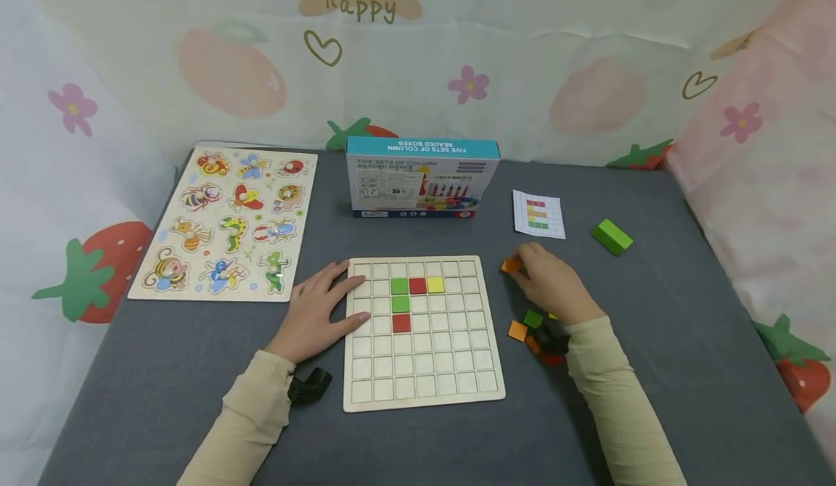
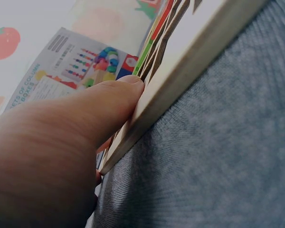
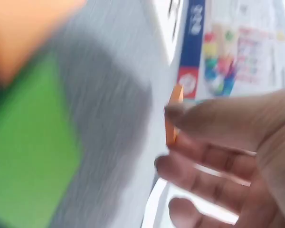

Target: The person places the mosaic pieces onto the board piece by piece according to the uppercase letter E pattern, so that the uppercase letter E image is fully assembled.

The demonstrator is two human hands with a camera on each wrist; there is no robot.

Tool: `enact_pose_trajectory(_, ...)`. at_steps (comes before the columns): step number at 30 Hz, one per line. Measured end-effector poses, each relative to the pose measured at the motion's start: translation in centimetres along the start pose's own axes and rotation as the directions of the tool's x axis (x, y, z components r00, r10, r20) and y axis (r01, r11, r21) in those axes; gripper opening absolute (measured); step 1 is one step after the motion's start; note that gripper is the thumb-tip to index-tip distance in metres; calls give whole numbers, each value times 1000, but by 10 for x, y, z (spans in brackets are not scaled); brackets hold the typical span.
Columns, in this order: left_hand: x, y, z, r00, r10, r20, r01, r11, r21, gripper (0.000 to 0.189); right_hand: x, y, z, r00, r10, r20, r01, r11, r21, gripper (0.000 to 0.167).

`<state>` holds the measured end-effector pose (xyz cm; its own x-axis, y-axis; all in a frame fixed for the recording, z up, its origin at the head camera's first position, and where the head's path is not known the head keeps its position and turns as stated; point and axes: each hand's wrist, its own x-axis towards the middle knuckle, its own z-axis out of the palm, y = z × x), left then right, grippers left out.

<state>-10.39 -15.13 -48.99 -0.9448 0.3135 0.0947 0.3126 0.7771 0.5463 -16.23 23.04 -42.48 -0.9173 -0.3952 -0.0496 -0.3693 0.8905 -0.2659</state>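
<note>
Orange tile [image 1: 509,265] is clamped between the right hand's [image 1: 553,286] thumb and fingers; I see a narrow strip of worktop [image 1: 405,450] separating it from the grid board's [image 1: 424,363] far right corner. The left hand [image 1: 315,323], fingers apart, rests on the board's left edge. Loose tiles [image 1: 517,331] lie near its right edge.

Your grey-clothed table [image 1: 418,446]: frame's lower two-thirds
Animal puzzle board [image 1: 222,214]: left
Beaded-boxes carton [image 1: 418,178]: upper centre
Grid board [image 1: 423,342]: centre
Pattern card [image 1: 538,215], green block [image 1: 612,237]: right
Loose square tiles [image 1: 517,331]: your lower right
</note>
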Motion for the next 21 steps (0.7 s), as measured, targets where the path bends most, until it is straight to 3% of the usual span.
enact_pose_trajectory(6, 0, 0, 0, 1000, -9, 9, 9, 1000, 6, 65, -4, -41, 6, 977, -211, 19, 210, 977, 24, 22)
enact_pose_trajectory(13, -2, 2, 0, 1000, -22, 13, 22, 1000, -1, 66, -7, -79, 21, 895, -445, 36, 444, 895, 43, 19)
enact_pose_trajectory(16, -1, 1, -1, 1000, -23, 20, 23, 1000, 2, 66, -7, -87, 28, 871, -490, 39, 488, 871, 56, 17)
enact_pose_trajectory(21, 0, 0, 0, 999, -19, 30, 18, 1000, 11, 66, -5, -94, 36, 857, -512, 57, 509, 859, 52, 18)
